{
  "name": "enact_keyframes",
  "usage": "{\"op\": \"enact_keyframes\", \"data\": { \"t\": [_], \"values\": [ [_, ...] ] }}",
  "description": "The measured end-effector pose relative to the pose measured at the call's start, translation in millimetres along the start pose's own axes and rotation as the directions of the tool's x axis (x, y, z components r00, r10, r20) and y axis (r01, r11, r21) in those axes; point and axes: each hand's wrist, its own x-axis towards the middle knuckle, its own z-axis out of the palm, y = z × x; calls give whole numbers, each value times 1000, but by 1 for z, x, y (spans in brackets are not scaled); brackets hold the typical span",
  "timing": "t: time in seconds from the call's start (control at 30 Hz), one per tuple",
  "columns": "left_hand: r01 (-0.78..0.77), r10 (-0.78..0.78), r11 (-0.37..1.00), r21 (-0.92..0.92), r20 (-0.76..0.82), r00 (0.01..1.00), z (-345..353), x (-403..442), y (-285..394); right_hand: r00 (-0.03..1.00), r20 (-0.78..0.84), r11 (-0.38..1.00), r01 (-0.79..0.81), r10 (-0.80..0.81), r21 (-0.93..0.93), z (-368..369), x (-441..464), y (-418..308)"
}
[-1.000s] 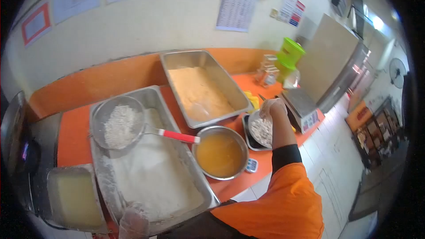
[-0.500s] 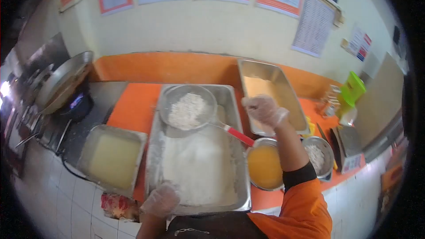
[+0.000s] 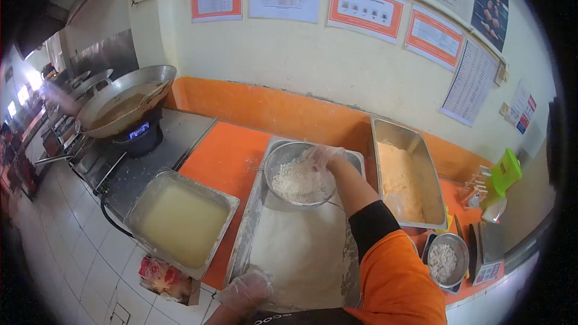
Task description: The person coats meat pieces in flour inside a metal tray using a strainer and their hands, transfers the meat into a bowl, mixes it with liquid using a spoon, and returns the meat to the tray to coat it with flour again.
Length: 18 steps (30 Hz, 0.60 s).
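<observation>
From the head camera, we see our right arm rise from the lower right, its orange sleeve (image 3: 400, 271) bent and a black cuff (image 3: 373, 229) circling it above the bare forearm. The forearm slants up and leftward, and the gloved right hand (image 3: 325, 159) dips over the right side of the sieve (image 3: 280, 156), upper centre of the frame, palm turned down. Its fingers bend downward at the edge of the white-coated pieces (image 3: 296, 182); we cannot tell whether they pinch any, since the glove blurs the tips. The sieve sits over the upper part of the metal tray (image 3: 245, 247), above the white powder (image 3: 298, 247) that fills the middle of the frame.

Our gloved left hand (image 3: 248, 289) is low, at the lower left corner of that tray, wrist angled in from the bottom edge. Its fingers look loosely curled, but we cannot tell whether they grip the rim. Left of it stands a tray of pale liquid (image 3: 180, 219); at the right of the frame, a bowl (image 3: 462, 259) on the orange surface (image 3: 226, 150) holds more white pieces.
</observation>
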Motion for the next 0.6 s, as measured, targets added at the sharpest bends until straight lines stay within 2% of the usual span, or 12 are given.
{"op": "enact_keyframes", "data": {
  "t": [0.03, 0.1, 0.17, 0.2, 0.3, 0.33, 0.37, 0.4, 0.47, 0.5, 0.57, 0.6],
  "values": [
    [24, 4, 961, -276, 99, 995, -22, 19, -22, 995, -69, 996, -70, 67, -49, -24, -33, -13],
    [137, 99, 672, -728, 272, 957, -59, 50, -63, 976, -205, 993, -85, 67, -84, -17, -31, -13],
    [216, 155, 491, -844, 329, 932, -53, 48, -57, 940, -338, 997, 26, -50, -78, 32, 5, -3],
    [213, 129, 532, -820, 326, 936, -33, 34, -32, 918, -376, 987, 73, -123, -145, 30, -10, -21],
    [181, 131, 558, -810, 301, 945, -22, 29, -19, 945, -115, 933, 274, -306, -234, 38, -1, -50],
    [163, 149, 554, -817, 289, 945, -23, 29, -20, 943, -108, 930, 284, -315, -235, 43, 3, -52],
    [-17, 2, 770, -638, -24, 1000, -8, 27, -12, 940, -103, 926, 293, -324, -238, 48, 6, -52],
    [-95, -45, 929, -356, -367, 929, 21, 23, 1, 937, -100, 922, 303, -334, -242, 48, 6, -53],
    [-34, -7, 998, -46, -675, 737, 36, 24, 5, 963, -30, 933, 253, -269, -256, 29, 2, -50],
    [-11, -35, 998, -62, -684, 729, 32, 28, 0, 972, 7, 936, 229, -236, -266, 19, 1, -49],
    [-19, -113, 926, -376, -327, 938, 0, 38, -20, 943, -146, 954, 290, -298, -71, 22, 14, -20],
    [74, -25, 775, -627, 86, 996, -37, 47, -40, 939, -175, 955, 290, -296, -59, 16, 13, -13]
  ]
}}
